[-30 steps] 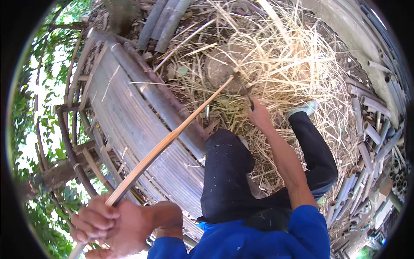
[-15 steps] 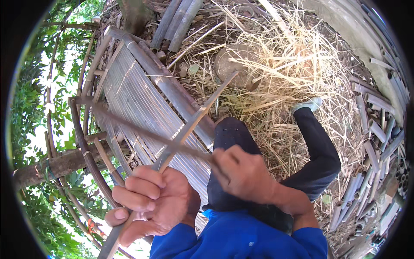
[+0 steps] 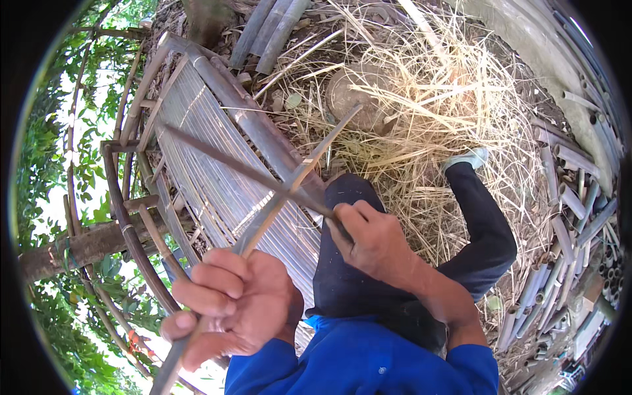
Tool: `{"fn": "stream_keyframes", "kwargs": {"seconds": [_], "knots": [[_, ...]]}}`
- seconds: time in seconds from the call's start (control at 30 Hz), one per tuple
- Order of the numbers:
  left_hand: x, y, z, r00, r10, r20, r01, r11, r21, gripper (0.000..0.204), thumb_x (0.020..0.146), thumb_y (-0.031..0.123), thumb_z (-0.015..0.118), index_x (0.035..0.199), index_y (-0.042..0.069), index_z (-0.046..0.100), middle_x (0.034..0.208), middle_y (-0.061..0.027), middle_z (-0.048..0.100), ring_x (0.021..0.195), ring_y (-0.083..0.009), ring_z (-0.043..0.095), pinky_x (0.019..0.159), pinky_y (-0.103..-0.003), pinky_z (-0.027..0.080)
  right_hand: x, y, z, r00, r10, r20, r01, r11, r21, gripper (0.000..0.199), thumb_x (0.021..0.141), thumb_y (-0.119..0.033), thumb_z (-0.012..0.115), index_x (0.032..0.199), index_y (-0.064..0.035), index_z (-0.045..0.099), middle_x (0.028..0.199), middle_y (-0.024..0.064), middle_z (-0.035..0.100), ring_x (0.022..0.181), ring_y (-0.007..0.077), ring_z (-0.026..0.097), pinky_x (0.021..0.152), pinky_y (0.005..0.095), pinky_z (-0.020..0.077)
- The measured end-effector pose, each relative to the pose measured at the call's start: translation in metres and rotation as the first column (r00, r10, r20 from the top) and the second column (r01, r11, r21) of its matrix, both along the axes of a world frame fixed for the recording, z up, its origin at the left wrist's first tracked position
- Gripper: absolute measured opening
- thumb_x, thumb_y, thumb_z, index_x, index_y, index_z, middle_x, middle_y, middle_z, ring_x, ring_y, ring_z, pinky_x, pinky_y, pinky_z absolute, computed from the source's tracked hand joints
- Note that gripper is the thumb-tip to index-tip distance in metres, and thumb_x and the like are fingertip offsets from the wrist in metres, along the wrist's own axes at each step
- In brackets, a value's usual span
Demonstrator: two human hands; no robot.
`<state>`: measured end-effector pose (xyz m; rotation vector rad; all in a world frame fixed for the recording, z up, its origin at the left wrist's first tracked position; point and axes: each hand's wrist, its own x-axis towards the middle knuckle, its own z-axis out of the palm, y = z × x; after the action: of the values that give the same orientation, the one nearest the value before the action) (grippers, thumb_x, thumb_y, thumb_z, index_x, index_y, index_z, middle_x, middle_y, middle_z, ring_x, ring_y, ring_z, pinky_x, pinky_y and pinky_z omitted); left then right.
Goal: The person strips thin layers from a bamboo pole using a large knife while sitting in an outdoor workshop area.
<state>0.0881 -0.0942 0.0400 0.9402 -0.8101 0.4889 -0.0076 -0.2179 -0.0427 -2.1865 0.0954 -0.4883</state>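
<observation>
My left hand (image 3: 237,303) is closed round a long, narrow bamboo strip (image 3: 263,220), which slants from the lower left up to the right. The strip's far end tapers and curves slightly. In my right hand (image 3: 375,240) is a long, dark knife (image 3: 224,153), held in a closed grip. Its narrow blade points to the upper left and crosses the strip a little beyond my left fist. Blade and strip appear to touch there. My right fingers hide most of the handle.
A slatted bamboo bench (image 3: 197,125) lies at the left beneath the strip. Pale shavings (image 3: 454,112) cover the ground ahead, partly over a round wooden block (image 3: 352,95). Cut bamboo pieces (image 3: 576,201) are heaped along the right. My bent legs (image 3: 477,224) are below my hands.
My right hand has moved a little farther away, and the knife has slid along the strip toward its far end. My left hand keeps its hold almost in place.
</observation>
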Motion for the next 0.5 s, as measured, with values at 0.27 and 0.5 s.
{"fn": "stream_keyframes", "kwargs": {"seconds": [0.27, 0.5], "knots": [[0.001, 0.007, -0.003, 0.998, 0.047, -0.038, -0.048, 0.999, -0.023, 0.049, 0.104, 0.058, 0.042, 0.112, 0.011, 0.049, 0.075, 0.0000, 0.036, 0.058, -0.0107, 0.029, 0.055, -0.027, 0.029, 0.016, -0.010, -0.012, 0.996, -0.046, -0.082, 0.044, 0.999, -0.023, 0.016, 0.088, -0.013, 0.068, 0.100, -0.0075, 0.060, 0.073, 0.0112, 0.055, 0.060, 0.0298, 0.064, 0.049, 0.0398, 0.0536], [0.002, 0.004, -0.001, 0.995, 0.053, -0.081, -0.056, 0.998, -0.033, 0.049, 0.102, 0.060, 0.044, 0.110, 0.012, 0.051, 0.073, 0.0014, 0.035, 0.058, -0.0107, 0.030, 0.054, -0.028, 0.029, 0.020, -0.019, -0.043, 0.995, -0.063, -0.073, 0.060, 0.998, -0.032, 0.017, 0.087, -0.013, 0.069, 0.101, -0.0074, 0.060, 0.072, 0.0120, 0.056, 0.060, 0.0300, 0.065, 0.048, 0.0400, 0.0530]]}}
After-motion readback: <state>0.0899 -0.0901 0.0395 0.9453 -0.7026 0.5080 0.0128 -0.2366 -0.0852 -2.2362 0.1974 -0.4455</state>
